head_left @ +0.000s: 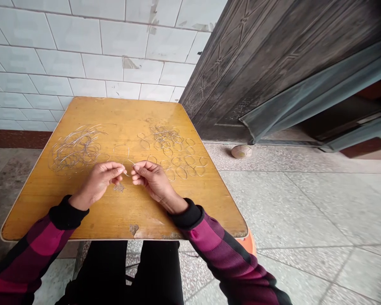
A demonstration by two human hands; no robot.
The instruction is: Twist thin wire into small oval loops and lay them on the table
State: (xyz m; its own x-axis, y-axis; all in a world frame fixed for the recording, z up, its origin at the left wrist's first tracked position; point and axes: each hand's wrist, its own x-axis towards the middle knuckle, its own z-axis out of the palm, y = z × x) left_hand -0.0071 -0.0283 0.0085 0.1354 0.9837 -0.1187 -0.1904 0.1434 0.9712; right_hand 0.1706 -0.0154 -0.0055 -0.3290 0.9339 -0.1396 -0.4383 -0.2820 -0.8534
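A thin, curved piece of wire (128, 151) is held between my two hands above the middle of the wooden table (120, 216). My left hand (102, 180) pinches it with thumb and forefinger. My right hand (153, 180), close by on the right, pinches another part of the same wire. Left of my hands lies a tangled heap of loose wires (78, 148). To the right and beyond, several wires bent into figure-eight loops (167, 140) are spread out, some piled over one another.
A white tiled wall (82, 72) stands behind the table. On the right are a dark carved door (228, 72) and a hanging grey-green cloth (288, 101). A round, pale object (241, 151) lies on the floor near the door. Under the table's right corner, an orange stool (249, 242) shows.
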